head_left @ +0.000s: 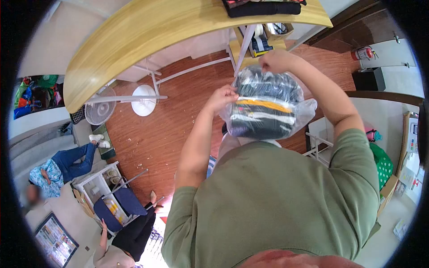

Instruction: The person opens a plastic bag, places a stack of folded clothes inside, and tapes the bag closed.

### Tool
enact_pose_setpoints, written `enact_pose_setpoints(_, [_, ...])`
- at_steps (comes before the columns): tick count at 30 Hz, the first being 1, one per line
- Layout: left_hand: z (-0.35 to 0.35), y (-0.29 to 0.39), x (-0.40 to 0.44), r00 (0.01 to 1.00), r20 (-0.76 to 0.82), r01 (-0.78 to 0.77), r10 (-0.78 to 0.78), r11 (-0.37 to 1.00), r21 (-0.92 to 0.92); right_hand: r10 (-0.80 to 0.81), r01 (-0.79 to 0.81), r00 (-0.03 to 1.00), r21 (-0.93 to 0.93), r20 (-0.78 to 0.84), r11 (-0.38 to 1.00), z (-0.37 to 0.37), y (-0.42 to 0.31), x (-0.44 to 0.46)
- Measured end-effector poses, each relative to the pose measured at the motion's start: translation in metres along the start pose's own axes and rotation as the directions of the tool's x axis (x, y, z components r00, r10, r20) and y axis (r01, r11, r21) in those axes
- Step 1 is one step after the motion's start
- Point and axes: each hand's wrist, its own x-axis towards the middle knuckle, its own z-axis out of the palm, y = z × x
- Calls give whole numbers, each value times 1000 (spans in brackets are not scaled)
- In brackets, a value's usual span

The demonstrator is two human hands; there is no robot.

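A clear plastic bag [305, 111] filled with a stack of folded clothes [263, 120] is held up close to my body. Dark fabric makes up most of the stack, with yellow and white bands across its middle. My left hand [223, 98] pinches the bag's left side between thumb and fingers. At the upper edge of the bag, my right hand [278, 61] has its fingers curled down onto the plastic. Loose plastic bulges out at the right side.
A wooden table [147, 31] curves ahead, carrying folded dark clothes [263, 9]. Beneath it are a lower shelf with boxes and a white stool [144, 100]. A standing fan [100, 109] is at left. One person [67, 165] sits on a couch; another [129, 236] is beside a chair.
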Motion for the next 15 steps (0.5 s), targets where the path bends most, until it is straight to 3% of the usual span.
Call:
enact_pose_setpoints(2, [-2,-7,6,999,-22,-47,47,999,10,-185,172,953,73,238,982,-25,-56,-9])
enact_pose_setpoints(4, [-8,-17,16,995,11,-103,103,992,76,-356,316,876,169,327,933,-13,-80,7])
enact_pose_setpoints(5, [-10,-18,18,991,31,-134,132,985,110,-436,379,825,219,361,899,-3,-87,15])
enact_pose_setpoints(8, [-3,-2,7,996,41,-72,73,997,-34,-490,435,818,234,299,869,19,-97,37])
enact_pose_setpoints(14, [0,-4,6,995,82,-34,53,977,-211,-259,320,931,-233,258,918,28,-113,44])
enact_pose_setpoints(15, [-1,-5,7,995,93,-18,36,982,-188,-249,313,933,-241,261,919,29,-113,48])
